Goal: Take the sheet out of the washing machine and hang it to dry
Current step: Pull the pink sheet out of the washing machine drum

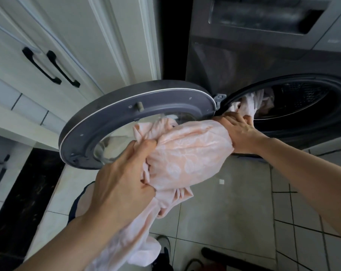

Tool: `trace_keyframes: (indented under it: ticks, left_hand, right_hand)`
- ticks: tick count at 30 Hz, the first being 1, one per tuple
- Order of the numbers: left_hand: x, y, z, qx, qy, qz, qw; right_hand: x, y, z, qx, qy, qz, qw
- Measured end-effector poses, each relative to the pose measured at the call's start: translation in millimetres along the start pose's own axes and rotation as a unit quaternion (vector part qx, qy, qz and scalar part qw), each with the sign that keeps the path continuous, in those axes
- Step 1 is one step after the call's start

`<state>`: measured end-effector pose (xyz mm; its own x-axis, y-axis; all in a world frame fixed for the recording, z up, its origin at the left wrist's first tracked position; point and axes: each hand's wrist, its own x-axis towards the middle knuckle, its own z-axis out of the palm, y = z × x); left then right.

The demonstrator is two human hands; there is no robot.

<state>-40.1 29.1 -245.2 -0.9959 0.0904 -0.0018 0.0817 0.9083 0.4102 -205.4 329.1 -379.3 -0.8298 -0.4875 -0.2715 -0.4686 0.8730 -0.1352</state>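
Clearly the sheet [187, 153] is mid-extraction: the left hand [124, 178] clutches the bunch already out, the right hand [238, 132] grips it at the washing machine [234, 65] mouth, the rest trailing into the drum. Next, I judge, the hands must draw the remainder past the open door [111, 114] and off the floor.

Soft, even daylight with bluish cast; wide-angle bending at edges, slight motion blur, dark drum interior [302, 102].

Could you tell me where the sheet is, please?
Head view, centre: the pink sheet trails out of the drum at right, gripped by the left hand and right hand.
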Motion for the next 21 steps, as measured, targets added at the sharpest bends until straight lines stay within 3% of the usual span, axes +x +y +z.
trace_keyframes:
  ticks: [4, 10, 16, 21]
  left_hand:
    - [-0.5, 0.0, -2.7, -0.011, 0.007, 0.003, 1.0]
    - [2.1, -4.2, -2.6, 0.008, -0.008, -0.034, 0.999]
    - [0.2, -9.0, 5.9, 0.131, -0.063, -0.035, 0.989]
    - [0.3, -8.9, 18.1, 0.187, -0.147, -0.113, 0.965]
  right_hand:
    - [1.1, -1.0, 1.6, -0.027, 0.003, 0.013, 1.0]
    - [-2.7, 3.8, 4.3, -0.03, 0.099, -0.001, 0.995]
    - [-29.9, 18.5, -9.9, -0.067, 0.129, -0.013, 0.989]
    - [-54.8, 18.6, -25.8, -0.124, 0.125, -0.083, 0.981]
